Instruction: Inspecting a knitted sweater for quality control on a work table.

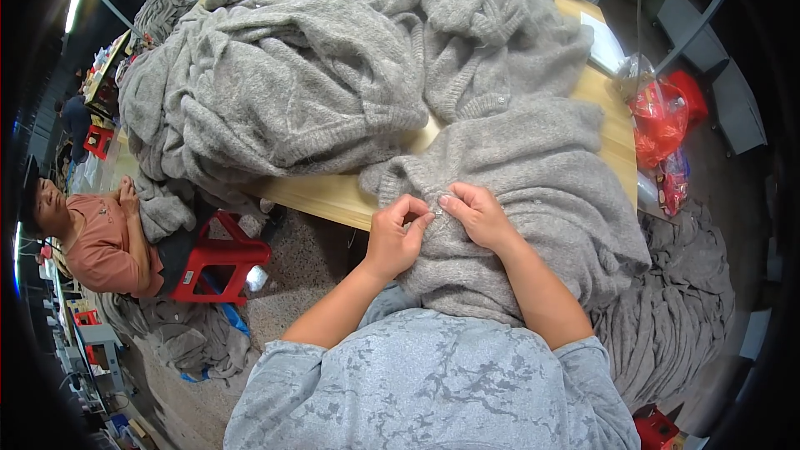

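A fuzzy grey knit garment (533,171) lies bunched over the table's near edge and down into my lap. My left hand (397,237) is closed in a pinch at the garment's front, thumb against forefinger; whatever sits between those fingertips is too small to make out. Just to its right, my right hand (477,215) pinches a bit of the same knit with thumb and fingers. The two sets of fingertips nearly meet. Small pale specks, possibly buttons, show on the knit by the fingers.
More grey knit garments (283,83) are heaped across the wooden table (321,198). A white pad (602,43) and red plastic bags (658,121) are at right. A seated co-worker (112,242) on a red stool (221,262) handles grey knit at left. Knit piles (667,317) lie low on the right.
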`<state>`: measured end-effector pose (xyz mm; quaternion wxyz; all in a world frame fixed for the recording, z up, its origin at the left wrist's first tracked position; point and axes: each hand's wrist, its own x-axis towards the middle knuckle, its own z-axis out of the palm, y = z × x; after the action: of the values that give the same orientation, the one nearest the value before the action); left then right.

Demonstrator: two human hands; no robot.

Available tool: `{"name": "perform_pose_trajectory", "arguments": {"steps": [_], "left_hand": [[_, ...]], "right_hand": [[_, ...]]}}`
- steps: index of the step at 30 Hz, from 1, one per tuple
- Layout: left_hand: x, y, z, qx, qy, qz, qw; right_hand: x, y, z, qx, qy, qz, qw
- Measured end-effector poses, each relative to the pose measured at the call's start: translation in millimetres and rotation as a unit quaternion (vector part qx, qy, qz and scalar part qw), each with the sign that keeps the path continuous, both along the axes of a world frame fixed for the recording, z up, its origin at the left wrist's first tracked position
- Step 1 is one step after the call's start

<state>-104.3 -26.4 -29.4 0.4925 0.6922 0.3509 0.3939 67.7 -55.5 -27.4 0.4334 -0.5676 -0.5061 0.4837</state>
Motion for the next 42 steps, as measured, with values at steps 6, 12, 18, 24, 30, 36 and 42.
{"name": "perform_pose_trajectory", "arguments": {"steps": [6,12,18,24,30,36,42], "left_hand": [[2,1,-6,-0.129,-0.128,0.017,0.983],[-3,6,-7,-0.282,-0.170,0.000,0.944],[-6,18,-16,-0.394,-0.262,-0.073,0.878],[-7,21,-9,-0.512,-0.290,-0.084,0.804],[-23,26,-26,-0.460,-0.312,-0.040,0.830],[-8,28,-27,-0.107,0.017,0.011,0.994],[22,17,39,0.253,0.144,-0.108,0.951]], "right_hand": [[-1,9,4,-0.027,0.047,0.013,0.998],[-2,2,-3,-0.036,0.114,0.029,0.992],[-6,3,1,-0.026,0.145,-0.007,0.989],[-6,-9,20,0.040,-0.039,-0.029,0.998],[43,-54,28,0.162,-0.419,-0.099,0.888],[33,-68,24,0.186,-0.423,-0.084,0.883],[26,-60,11,0.192,-0.386,-0.088,0.898]]}}
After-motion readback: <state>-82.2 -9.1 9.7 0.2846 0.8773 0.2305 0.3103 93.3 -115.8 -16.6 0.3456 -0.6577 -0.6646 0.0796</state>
